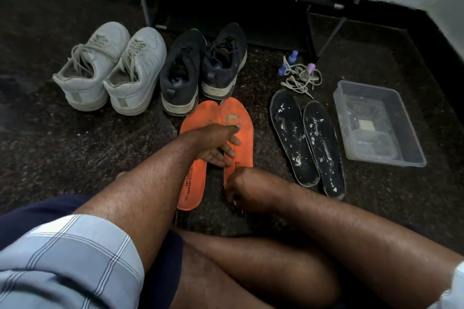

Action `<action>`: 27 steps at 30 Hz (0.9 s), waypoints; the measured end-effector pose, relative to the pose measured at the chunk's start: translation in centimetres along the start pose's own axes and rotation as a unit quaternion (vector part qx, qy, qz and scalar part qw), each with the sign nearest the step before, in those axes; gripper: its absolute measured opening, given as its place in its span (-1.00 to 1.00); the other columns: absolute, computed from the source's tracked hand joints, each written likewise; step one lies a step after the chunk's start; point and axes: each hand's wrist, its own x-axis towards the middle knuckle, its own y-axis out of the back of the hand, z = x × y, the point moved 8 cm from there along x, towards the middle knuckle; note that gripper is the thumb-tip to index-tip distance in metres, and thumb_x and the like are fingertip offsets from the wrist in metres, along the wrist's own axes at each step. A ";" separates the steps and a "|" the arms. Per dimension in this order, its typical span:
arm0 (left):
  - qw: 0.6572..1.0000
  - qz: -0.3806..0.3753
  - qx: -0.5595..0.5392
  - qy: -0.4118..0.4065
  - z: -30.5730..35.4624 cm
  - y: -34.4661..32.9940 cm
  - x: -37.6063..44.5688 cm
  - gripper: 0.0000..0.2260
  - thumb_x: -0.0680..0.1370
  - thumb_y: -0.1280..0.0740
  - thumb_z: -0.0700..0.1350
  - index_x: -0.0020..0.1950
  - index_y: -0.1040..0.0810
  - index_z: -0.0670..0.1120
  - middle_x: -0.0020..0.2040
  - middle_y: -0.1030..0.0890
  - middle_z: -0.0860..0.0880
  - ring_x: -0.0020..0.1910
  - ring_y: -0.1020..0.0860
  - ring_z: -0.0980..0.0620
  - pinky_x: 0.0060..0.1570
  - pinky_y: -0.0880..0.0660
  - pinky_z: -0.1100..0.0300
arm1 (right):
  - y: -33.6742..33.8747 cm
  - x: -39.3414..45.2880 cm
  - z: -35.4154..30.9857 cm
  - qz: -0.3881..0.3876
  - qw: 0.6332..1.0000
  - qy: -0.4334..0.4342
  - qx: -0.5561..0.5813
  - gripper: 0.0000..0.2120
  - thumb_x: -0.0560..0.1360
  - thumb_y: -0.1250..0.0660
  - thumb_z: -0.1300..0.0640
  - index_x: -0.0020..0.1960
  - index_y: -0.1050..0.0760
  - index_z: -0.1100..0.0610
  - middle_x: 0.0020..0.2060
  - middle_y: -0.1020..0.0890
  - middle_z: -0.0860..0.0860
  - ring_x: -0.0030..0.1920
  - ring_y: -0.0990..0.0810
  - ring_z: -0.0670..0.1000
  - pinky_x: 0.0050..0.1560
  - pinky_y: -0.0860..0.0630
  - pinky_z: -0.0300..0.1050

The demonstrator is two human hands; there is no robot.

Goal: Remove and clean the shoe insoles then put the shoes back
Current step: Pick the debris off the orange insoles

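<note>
I am pinching the right orange insole's (238, 133) heel with my right hand (241, 189), left hand (218, 148) lying open across both, risking tearing its peeling patch.

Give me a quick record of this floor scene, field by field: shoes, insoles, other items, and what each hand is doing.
white shoes: pair, far left, side by side, laced
black shoes: pair, right of the white pair
orange insoles: two, side by side in front of the black shoes
black insoles: two, right of the orange ones, flecked white
laces: loose heap behind the black insoles
container: clear plastic tub, far right
left hand: fingers extended over the orange insoles
right hand: curled at the right orange insole's heel edge
</note>
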 end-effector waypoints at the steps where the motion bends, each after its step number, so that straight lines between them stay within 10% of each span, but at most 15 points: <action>1: 1.000 -0.002 -0.001 0.000 0.0 0.0 0.0 -0.51 0.65 -0.10 0.25 0.29 -0.53 -0.10 0.12 -0.63 -0.21 0.03 -0.67 -0.19 0.07 -0.62 -0.02 | 0.5 0.1 0.2 0.019 1.000 0.000 0.004 -0.95 0.36 -0.38 0.19 -0.24 -0.59 0.06 -0.26 -0.60 -0.02 -0.18 -0.58 0.03 -0.21 -0.56 -0.04; 9: 1.000 -0.002 0.001 -0.004 -0.1 0.0 0.3 -0.50 0.64 -0.11 0.26 0.28 -0.54 -0.09 0.11 -0.64 -0.21 0.03 -0.68 -0.19 0.12 -0.60 -0.05 | -0.2 -0.3 0.3 -0.044 0.998 -0.042 0.030 -0.88 0.36 -0.42 0.17 -0.11 -0.63 0.02 -0.16 -0.65 -0.04 -0.14 -0.61 0.00 -0.13 -0.58 -0.10; 15: 1.000 -0.012 0.000 -0.004 -0.2 0.0 0.5 -0.49 0.64 -0.10 0.27 0.30 -0.52 -0.09 0.13 -0.62 -0.21 0.05 -0.66 -0.23 0.12 -0.60 -0.06 | 2.7 -0.9 3.8 0.074 0.988 -0.134 0.020 -0.83 0.44 -0.35 0.19 0.02 -0.62 0.08 -0.02 -0.63 0.05 -0.03 -0.62 0.09 -0.06 -0.54 -0.10; 20: 1.000 -0.004 -0.002 -0.007 -0.3 0.1 0.7 -0.49 0.64 -0.11 0.27 0.28 -0.53 -0.10 0.12 -0.63 -0.21 0.03 -0.67 -0.22 0.10 -0.61 -0.06 | 1.4 -1.4 3.4 0.015 0.982 -0.155 0.106 -0.89 0.41 -0.42 0.16 -0.08 -0.66 0.04 -0.13 -0.69 -0.05 -0.10 -0.65 -0.02 -0.10 -0.53 -0.21; 24: 1.000 -0.008 0.000 -0.004 -0.3 0.0 0.6 -0.49 0.65 -0.08 0.27 0.31 -0.52 -0.09 0.12 -0.63 -0.22 0.03 -0.68 -0.22 0.08 -0.62 -0.03 | 4.2 -1.4 5.6 0.154 0.969 -0.174 0.082 -0.87 0.47 -0.39 0.10 -0.06 -0.64 0.14 -0.02 -0.62 0.10 -0.04 -0.61 0.08 0.02 -0.53 -0.04; 27: 1.000 -0.002 -0.002 -0.005 -0.3 0.1 0.7 -0.49 0.64 -0.10 0.27 0.29 -0.53 -0.09 0.11 -0.63 -0.21 0.01 -0.68 -0.21 0.08 -0.62 -0.04 | 2.9 -0.9 5.3 0.099 0.978 -0.174 0.056 -0.88 0.48 -0.38 0.09 -0.05 -0.66 0.09 -0.04 -0.65 0.05 -0.02 -0.62 0.05 0.04 -0.54 -0.06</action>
